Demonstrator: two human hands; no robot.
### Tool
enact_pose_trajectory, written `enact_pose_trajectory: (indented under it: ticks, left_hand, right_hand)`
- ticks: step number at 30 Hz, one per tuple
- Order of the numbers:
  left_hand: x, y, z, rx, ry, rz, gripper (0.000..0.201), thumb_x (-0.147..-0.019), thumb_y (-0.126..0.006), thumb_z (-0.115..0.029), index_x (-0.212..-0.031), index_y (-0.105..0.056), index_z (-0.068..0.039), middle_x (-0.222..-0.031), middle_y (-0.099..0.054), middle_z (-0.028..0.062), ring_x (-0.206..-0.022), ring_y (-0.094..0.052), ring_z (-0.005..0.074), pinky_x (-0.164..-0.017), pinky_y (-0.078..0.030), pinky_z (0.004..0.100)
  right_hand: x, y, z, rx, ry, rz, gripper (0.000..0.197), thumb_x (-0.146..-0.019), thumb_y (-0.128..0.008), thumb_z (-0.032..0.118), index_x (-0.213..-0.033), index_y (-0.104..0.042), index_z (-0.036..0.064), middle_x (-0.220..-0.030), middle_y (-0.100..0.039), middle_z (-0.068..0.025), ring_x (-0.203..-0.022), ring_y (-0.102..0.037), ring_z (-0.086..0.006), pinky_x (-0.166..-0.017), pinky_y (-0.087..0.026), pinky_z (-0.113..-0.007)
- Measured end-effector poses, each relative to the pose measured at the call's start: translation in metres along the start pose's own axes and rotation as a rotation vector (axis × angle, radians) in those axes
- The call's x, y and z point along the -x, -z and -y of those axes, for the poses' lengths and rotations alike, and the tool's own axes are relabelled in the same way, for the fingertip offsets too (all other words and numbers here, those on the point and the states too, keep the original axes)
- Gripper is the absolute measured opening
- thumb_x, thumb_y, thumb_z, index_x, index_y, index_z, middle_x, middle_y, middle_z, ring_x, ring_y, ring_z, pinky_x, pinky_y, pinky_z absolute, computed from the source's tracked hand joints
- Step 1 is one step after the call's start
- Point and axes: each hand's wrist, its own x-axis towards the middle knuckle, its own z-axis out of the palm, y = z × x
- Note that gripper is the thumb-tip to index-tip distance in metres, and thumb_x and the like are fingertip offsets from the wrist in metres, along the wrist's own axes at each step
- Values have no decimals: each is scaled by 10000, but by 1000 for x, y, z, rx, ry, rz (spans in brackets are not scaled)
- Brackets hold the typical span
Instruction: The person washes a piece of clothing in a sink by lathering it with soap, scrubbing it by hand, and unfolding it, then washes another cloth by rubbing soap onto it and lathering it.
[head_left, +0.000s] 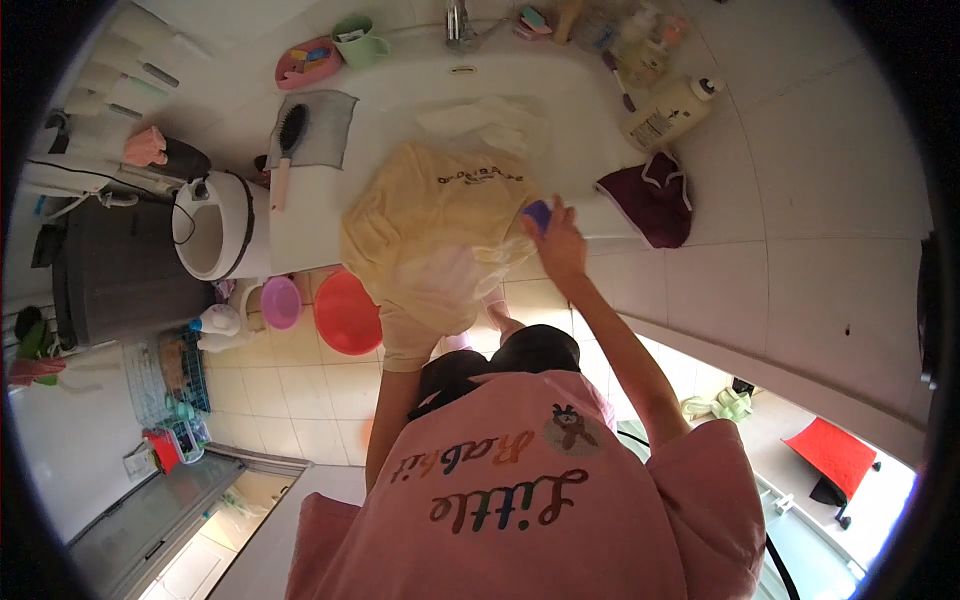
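A pale yellow printed shirt (415, 210) is spread over the front edge of the white sink (390, 75), and its lower part hangs toward me. My left forearm (388, 410) reaches up into the shirt, and the cloth covers my left hand and its fingers. At the shirt's right side, my right hand (561, 244) is closed on a small purple block (538, 214). Whether the block is soap or a brush is not clear. It is held against or just beside the cloth. Whitish wet cloth or suds (490, 122) lie in the basin behind the shirt.
Left of the shirt, a hairbrush (291, 130) lies on a grey cloth (335, 112). A maroon cloth (655, 200) and a pump bottle (672, 112) are at the right. The faucet (458, 25) stands behind. Below are a red basin (345, 315) and purple basin (282, 303).
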Motion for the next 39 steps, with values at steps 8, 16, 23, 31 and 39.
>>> enact_pose_trajectory:
  ticks: [8,16,23,31,39]
  left_hand:
    - [7,10,-6,419,123,-77,551,-671,-590,-281,-1143,-388,-83,-1146,-444,49,-1061,-405,189,-888,-318,310]
    - [4,-5,18,-187,-14,239,556,-780,-396,-412,-1232,-269,-113,-1287,-261,13,-1175,-241,154,-975,-169,276]
    - [-15,28,-13,-68,-165,15,486,-707,-527,-330,-1107,-415,-80,-1097,-468,51,-1034,-416,187,-880,-308,314]
    - [-16,28,18,872,155,-29,343,-797,-442,-182,-1105,-389,-41,-1104,-445,68,-1003,-439,200,-819,-397,330]
    - [-30,46,0,1265,187,-100,431,-627,-630,-9,-1020,-453,-10,-1002,-507,61,-915,-472,148,-756,-409,257]
  right_hand:
    - [-17,-16,-64,412,-5,-143,548,-753,-490,397,-1106,-403,-13,-931,-438,-135,-824,-462,-260,-727,-398,-361]
    - [-1,5,-44,248,217,-385,473,-739,-528,277,-1086,-394,-14,-1044,-383,-166,-943,-381,-308,-820,-294,-422]
    - [33,13,63,-609,602,96,452,-752,-536,204,-1131,-358,34,-1119,-385,-174,-1049,-360,-299,-860,-288,-377]
    - [4,4,60,-729,322,625,302,-747,-573,267,-890,-520,7,-925,-510,-84,-880,-484,-186,-800,-353,-273]
    - [0,2,52,-1233,179,588,144,-824,-471,165,-901,-482,44,-762,-439,24,-726,-406,-54,-660,-343,-187]
